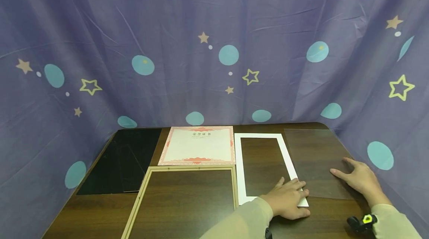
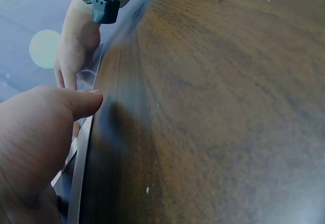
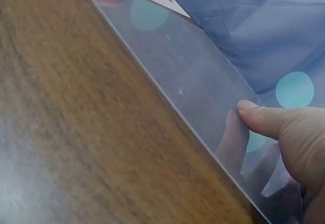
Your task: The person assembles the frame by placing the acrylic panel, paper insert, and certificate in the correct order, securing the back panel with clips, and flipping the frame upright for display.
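Observation:
A clear plastic sheet lies on the table at the right. My right hand is at its right edge, with the thumb stretched over the sheet and the other fingers partly hidden. My left hand is spread palm down over the lower right corner of a white rectangular mat, fingertips by the left edge of the clear sheet. In the left wrist view its thumb extends over the near edge. Whether the fingertips touch the sheet is unclear.
Left of the mat lies a certificate with a red patterned border. Nearer stands a gold-coloured frame, flat on the brown table. A black panel is at the far left. A purple curtain surrounds the table.

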Demonstrator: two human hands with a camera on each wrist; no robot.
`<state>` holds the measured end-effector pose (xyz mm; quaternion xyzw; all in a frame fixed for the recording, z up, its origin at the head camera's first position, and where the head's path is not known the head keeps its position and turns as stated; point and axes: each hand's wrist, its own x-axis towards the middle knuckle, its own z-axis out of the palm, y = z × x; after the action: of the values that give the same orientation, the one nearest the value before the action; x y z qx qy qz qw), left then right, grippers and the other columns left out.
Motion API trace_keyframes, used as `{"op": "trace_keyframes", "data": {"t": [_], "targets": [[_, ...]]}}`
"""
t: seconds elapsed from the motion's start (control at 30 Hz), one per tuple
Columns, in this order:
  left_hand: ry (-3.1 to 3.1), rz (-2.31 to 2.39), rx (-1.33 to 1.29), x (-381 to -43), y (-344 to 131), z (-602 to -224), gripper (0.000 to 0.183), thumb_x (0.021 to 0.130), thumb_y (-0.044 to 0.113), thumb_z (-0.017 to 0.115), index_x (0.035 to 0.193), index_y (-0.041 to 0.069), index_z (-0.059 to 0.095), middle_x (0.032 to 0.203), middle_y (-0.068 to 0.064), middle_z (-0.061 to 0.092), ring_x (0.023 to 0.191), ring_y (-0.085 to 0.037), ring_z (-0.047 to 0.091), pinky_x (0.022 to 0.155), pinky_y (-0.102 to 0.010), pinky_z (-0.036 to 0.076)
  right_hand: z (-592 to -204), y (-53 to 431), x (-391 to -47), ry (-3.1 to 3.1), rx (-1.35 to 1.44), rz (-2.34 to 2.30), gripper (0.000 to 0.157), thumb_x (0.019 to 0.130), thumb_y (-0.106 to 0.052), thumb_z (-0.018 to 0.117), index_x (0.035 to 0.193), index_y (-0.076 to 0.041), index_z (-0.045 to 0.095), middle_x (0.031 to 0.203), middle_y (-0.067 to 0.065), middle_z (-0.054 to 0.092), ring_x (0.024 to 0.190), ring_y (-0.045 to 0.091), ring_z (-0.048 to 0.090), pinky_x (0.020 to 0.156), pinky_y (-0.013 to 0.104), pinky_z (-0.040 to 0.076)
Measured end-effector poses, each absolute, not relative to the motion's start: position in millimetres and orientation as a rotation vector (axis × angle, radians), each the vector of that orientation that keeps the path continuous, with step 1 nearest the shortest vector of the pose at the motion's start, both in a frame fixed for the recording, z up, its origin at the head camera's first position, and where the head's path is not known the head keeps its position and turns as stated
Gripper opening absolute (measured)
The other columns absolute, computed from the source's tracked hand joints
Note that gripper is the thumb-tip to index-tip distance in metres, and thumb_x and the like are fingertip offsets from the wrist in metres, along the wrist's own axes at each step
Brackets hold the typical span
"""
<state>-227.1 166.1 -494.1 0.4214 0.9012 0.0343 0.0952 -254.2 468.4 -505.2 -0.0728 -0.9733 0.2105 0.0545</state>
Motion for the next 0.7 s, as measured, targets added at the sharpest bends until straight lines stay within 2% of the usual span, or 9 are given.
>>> {"op": "trace_keyframes", "data": {"t": [0.13,0.4,0.57,0.7], "targets": [[2.663,0.105,1.244,-227,166,-493,0.061,0.090,0.063,0.049,0.144,0.040,0.037,0.155,0.020,0.018,0.143,-0.003,0.010,0.115,-0.044,0.018,-504,468,-255,-2.979,-0.205,0.636,0.096,0.083,-0.066,0.060,0.136,0.011,0.040,0.131,0.047,0.033,0.116,0.065,0.030,0.086,0.074,0.032],[2.651,0.136,1.242,-228,167,-493,0.064,0.089,0.065,0.050,0.146,0.040,0.034,0.156,0.017,0.015,0.143,-0.003,0.010,0.115,-0.043,0.018,-492,469,-251,-2.861,-0.230,0.646,0.083,0.083,-0.060,0.064,0.132,0.005,0.047,0.122,0.044,0.046,0.104,0.060,0.047,0.072,0.062,0.043],[2.707,0.264,1.307,-230,163,-488,0.065,0.092,0.061,0.050,0.149,0.033,0.034,0.156,0.009,0.021,0.142,-0.006,0.018,0.113,-0.039,0.026,-464,464,-248,-2.799,-0.215,0.661,0.081,0.083,-0.056,0.067,0.135,0.003,0.047,0.115,0.042,0.052,0.095,0.056,0.053,0.063,0.055,0.045],[2.773,0.383,1.327,-231,154,-471,0.066,0.094,0.058,0.048,0.149,0.026,0.034,0.155,0.003,0.027,0.141,-0.009,0.023,0.111,-0.033,0.029,-441,452,-246,-2.744,-0.188,0.692,0.077,0.083,-0.054,0.069,0.137,-0.002,0.048,0.112,0.039,0.054,0.095,0.051,0.054,0.062,0.053,0.045]]}}
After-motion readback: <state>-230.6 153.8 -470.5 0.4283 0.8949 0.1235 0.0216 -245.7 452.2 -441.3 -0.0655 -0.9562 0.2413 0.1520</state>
